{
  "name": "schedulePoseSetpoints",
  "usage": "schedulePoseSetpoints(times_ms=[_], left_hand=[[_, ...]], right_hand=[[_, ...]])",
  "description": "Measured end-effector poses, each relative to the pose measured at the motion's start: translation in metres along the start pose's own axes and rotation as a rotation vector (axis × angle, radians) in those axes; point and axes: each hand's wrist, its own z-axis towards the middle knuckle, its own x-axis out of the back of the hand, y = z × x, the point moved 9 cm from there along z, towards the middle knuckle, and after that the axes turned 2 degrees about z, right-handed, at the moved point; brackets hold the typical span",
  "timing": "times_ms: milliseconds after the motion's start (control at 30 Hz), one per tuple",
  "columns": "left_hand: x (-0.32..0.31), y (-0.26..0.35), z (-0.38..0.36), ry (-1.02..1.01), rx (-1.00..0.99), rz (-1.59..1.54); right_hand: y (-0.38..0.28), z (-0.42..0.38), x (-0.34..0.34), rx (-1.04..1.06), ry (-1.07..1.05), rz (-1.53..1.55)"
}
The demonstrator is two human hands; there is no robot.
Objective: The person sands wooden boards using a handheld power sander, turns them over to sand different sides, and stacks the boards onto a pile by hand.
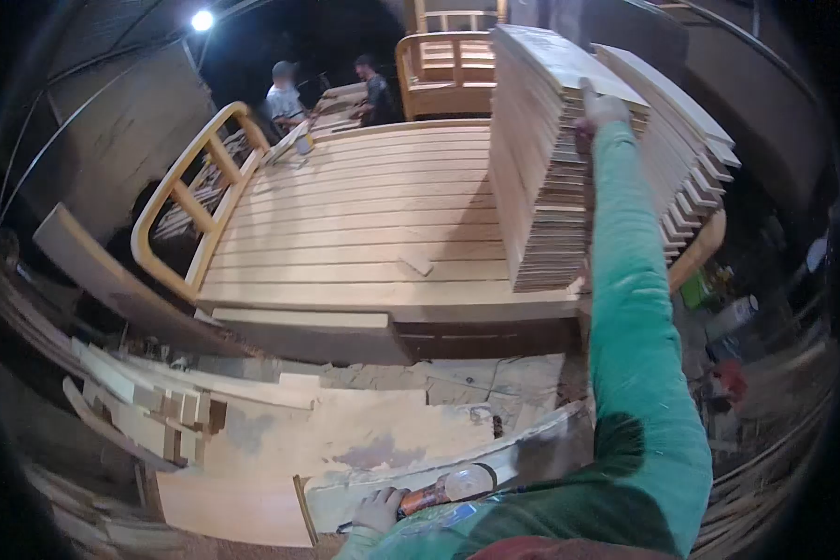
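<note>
**Right grip (609, 110) set at near top corner of stack (525, 140)**

Stack borne on slatted bed (345, 201), its long axis pointed away, slightly left. Whether right grip is closed cannot be told. Power tool (425, 499) held in left grip (379, 511), low, well apart from stack.

Underside of held tool (427, 497) hidden; rearmost frame (459, 13) cut off above.

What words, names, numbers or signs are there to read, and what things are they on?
None can be read.
Green shirt: blue and white print, too blurred to read.
Orange tool: any writing is too small to read.
</note>
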Motion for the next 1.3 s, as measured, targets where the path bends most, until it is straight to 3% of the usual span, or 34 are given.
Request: schedulePoseSetpoints(times_ms=[67, 100, 167, 233, 300, 400, 500, 733, 1000, 1100, 1167, 1200, 1267, 1300], left_hand=[[0.006, 0.003, -0.001, 0.02, -0.014, 0.002], [0.008, 0.004, -0.001, 0.026, -0.011, -0.002], [0.012, 0.006, -0.002, 0.036, -0.015, -0.004], [0.015, 0.007, -0.004, 0.021, -0.006, -0.019], [0.011, 0.005, -0.005, -0.002, 0.001, -0.024], [0.004, 0.001, -0.001, -0.04, 0.009, -0.031], [0.011, 0.006, -0.004, -0.092, 0.015, -0.036], [0.009, 0.003, -0.003, -0.086, 0.026, -0.032], [-0.003, -0.002, 0.0, -0.116, 0.043, 0.008], [-0.005, 0.0, -0.002, -0.11, 0.051, 0.003], [0.008, 0.004, -0.006, -0.084, 0.045, 0.004], [0.004, 0.004, -0.007, -0.083, 0.041, -0.002], [-0.003, -0.001, -0.006, -0.073, 0.03, -0.005], [-0.001, -0.003, -0.004, -0.062, 0.022, -0.006]], right_hand=[[-0.014, -0.028, 0.018, -0.103, -0.11, 0.322], [-0.021, -0.066, 0.03, -0.307, -0.182, 0.677], [-0.017, -0.046, 0.02, -0.265, -0.216, 0.764], [-0.006, -0.027, 0.029, -0.138, -0.118, 0.558], [-0.015, -0.026, 0.052, 0.079, 0.116, 0.058], [-0.016, -0.075, 0.08, -0.141, 0.34, -0.069], [-0.059, -0.101, 0.074, 0.0, 0.301, 0.007], [-0.053, -0.067, 0.035, -0.035, 0.218, -0.026], [-0.057, -0.089, 0.05, -0.005, 0.234, -0.044], [-0.057, -0.086, 0.053, 0.137, 0.204, -0.128], [-0.043, -0.095, 0.061, 0.351, 0.244, 0.115], [-0.033, -0.102, 0.065, 0.482, 0.233, 0.262], [-0.001, -0.168, 0.071, 0.387, 0.177, 0.421], [-0.005, -0.229, 0.082, 0.43, 0.19, 0.247]])
